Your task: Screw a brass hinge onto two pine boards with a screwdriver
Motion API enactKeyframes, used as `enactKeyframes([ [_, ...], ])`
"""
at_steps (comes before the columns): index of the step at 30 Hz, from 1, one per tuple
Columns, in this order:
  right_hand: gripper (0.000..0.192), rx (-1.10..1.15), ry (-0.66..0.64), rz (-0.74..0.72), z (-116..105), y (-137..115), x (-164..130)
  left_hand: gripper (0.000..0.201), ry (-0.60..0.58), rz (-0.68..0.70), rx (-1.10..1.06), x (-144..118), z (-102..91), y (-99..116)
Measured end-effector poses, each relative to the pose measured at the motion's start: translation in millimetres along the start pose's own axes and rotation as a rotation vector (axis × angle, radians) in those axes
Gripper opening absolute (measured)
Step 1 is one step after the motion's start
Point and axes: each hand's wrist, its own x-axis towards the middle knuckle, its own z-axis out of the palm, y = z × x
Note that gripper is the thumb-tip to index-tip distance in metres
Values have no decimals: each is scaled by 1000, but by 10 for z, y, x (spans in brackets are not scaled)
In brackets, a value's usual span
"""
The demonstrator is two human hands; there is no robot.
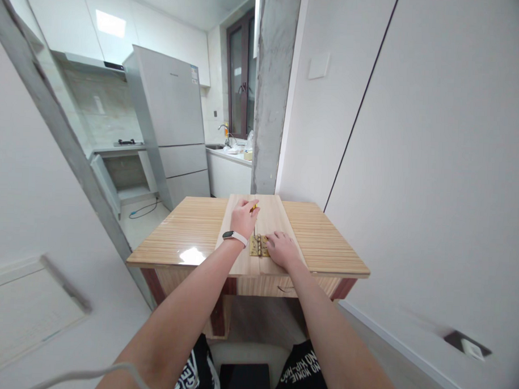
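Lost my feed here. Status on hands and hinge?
Left hand grips a yellow tool on the boards. Right hand flat on brass hinge. Nothing in the way.

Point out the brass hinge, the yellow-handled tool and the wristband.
brass hinge (257, 246): head view, exposed left leaf.
yellow-handled tool (253, 207): head view, yellow tip past the left hand (244, 218).
wristband (235, 237): head view, dark face.

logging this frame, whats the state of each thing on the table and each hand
left hand: closed around a yellow-tipped tool, resting on the boards
right hand: flat, pressing on the brass hinge
brass hinge: opened flat across the seam
wooden boards: lying side by side on the table
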Motion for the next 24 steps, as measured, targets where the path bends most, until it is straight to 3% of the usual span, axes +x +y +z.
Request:
enactKeyframes([
  [18, 41, -4, 16, -10, 30, 19, 19, 37, -46, 50, 25, -13, -41, 128],
  [24, 42, -3, 4, -3, 11, 10, 8, 28, -48, 82, -16, -15, -47, 109],
])
